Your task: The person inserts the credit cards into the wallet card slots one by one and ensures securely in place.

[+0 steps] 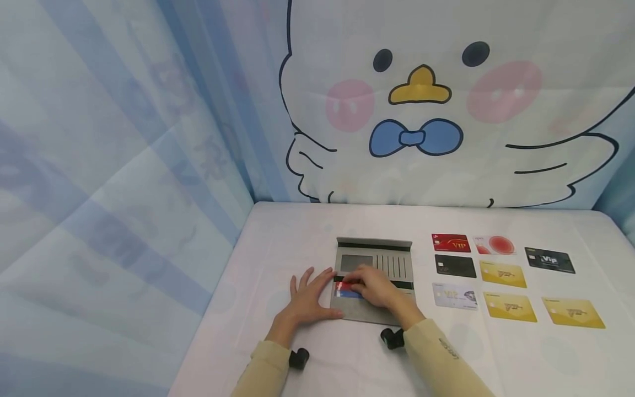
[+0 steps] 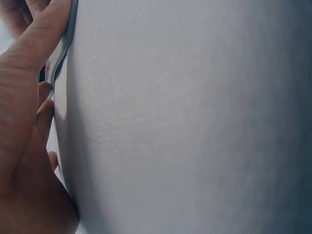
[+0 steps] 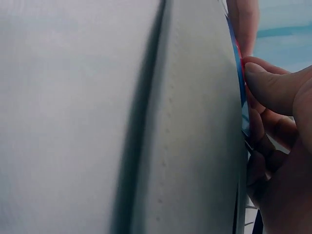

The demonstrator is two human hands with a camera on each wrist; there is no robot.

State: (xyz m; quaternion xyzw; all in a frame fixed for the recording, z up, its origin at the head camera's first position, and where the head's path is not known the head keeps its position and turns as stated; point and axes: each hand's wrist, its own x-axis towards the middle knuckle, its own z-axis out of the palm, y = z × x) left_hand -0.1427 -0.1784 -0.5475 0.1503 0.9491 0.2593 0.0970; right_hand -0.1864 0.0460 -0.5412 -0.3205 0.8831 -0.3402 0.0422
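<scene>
A grey wallet with dark bands and a row of slots lies unfolded on the table. Over its middle is my right hand, whose fingers and thumb pinch a red and blue card. The right wrist view shows the thumb against the edge of that card. How deep the card sits in the wallet is hidden by the fingers. My left hand lies spread at the wallet's left edge, with index fingertip and thumb touching it.
Right of the wallet, several cards lie in loose rows: a red card, a black card, a silver card and gold cards among them. A printed curtain hangs behind the white-covered table.
</scene>
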